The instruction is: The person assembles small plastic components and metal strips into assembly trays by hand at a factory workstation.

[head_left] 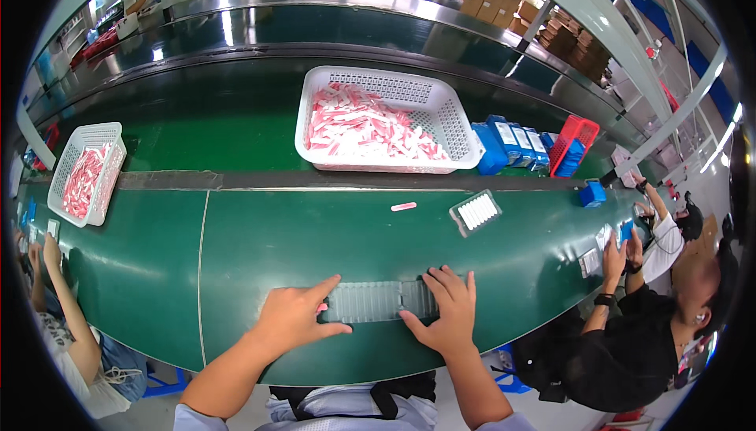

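Tray (366,302), clear plastic, lies at six o'clock; left hand (293,314), at its nine-o'clock end, and right hand (450,317), at three o'clock, open wide, any grip unclear.

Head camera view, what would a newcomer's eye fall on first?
Probably the large white plastic basket of pink-and-white sticks, beyond the dark band across the green bench. Next, the left hand and right hand at either end of a clear ribbed plastic tray, near the front edge. A smaller white basket of similar pieces stands at the left.
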`<move>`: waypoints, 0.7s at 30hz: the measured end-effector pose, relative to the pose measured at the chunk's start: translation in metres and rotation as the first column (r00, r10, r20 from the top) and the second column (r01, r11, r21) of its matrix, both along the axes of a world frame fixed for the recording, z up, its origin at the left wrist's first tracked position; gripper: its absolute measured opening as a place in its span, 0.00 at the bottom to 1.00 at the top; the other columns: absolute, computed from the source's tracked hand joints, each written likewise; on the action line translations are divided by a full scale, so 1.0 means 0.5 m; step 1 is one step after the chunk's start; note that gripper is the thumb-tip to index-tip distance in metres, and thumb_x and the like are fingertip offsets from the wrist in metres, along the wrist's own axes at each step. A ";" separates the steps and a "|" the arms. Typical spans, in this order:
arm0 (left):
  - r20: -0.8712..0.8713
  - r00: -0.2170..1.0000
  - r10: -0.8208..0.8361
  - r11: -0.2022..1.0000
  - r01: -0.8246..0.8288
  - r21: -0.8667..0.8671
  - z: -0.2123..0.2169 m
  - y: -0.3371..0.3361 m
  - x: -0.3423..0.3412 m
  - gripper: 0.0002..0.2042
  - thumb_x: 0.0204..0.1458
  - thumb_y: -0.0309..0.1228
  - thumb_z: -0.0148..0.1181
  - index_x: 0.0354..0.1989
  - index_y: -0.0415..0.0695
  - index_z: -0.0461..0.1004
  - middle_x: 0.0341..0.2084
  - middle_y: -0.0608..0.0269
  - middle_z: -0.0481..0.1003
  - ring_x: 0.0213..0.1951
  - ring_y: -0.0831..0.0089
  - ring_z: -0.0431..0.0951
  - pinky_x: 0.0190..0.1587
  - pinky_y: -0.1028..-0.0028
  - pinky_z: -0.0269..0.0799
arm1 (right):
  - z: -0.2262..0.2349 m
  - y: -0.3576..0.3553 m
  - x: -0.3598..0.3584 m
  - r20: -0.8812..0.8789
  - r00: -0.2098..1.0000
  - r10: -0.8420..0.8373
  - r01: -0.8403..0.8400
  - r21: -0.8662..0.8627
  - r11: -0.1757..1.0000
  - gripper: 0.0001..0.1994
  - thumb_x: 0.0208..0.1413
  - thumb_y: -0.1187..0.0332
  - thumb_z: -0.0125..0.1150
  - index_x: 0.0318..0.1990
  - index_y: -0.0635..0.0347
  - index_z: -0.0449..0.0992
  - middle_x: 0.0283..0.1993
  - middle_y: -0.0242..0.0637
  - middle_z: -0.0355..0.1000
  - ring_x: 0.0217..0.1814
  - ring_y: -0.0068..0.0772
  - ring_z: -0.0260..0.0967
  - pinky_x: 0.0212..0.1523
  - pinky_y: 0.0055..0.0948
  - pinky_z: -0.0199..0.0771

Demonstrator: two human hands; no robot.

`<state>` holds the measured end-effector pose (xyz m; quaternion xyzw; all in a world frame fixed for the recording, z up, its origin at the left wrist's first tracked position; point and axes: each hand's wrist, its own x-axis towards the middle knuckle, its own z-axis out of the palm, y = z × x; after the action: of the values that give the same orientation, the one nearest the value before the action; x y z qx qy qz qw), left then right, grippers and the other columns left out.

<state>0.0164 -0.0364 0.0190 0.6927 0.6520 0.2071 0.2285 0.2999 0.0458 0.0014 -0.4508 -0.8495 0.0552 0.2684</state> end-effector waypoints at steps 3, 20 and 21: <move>0.079 0.997 -0.013 0.995 0.021 -0.102 0.007 0.006 -0.016 0.42 0.38 0.57 0.77 0.62 0.48 0.74 0.25 0.61 0.80 0.29 0.60 0.83 0.34 0.64 0.78 | 0.002 0.000 0.001 -0.016 1.000 -0.003 0.002 -0.038 0.999 0.33 0.39 0.48 0.77 0.51 0.59 0.79 0.57 0.42 0.75 0.66 0.52 0.68 0.71 0.67 0.49; 0.269 0.962 -0.051 0.982 0.097 -0.163 0.004 0.024 -0.034 0.35 0.45 0.46 0.76 0.63 0.50 0.74 0.22 0.60 0.74 0.27 0.62 0.78 0.37 0.66 0.77 | -0.006 0.003 0.005 -0.082 0.995 -0.062 0.066 0.050 0.997 0.27 0.39 0.58 0.75 0.48 0.61 0.80 0.55 0.45 0.76 0.64 0.54 0.70 0.70 0.62 0.58; 0.263 0.964 -0.041 0.986 0.081 -0.145 0.002 0.023 -0.039 0.35 0.45 0.46 0.76 0.63 0.50 0.74 0.22 0.60 0.74 0.27 0.62 0.78 0.37 0.66 0.77 | -0.006 0.000 0.004 -0.078 0.996 -0.053 0.057 0.057 0.997 0.27 0.39 0.57 0.76 0.48 0.61 0.80 0.55 0.45 0.76 0.65 0.54 0.70 0.70 0.62 0.58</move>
<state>-0.0030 -0.0251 0.0202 0.6597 0.6089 0.2375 0.3709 0.3020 0.0459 -0.0016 -0.4634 -0.8271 0.0398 0.3154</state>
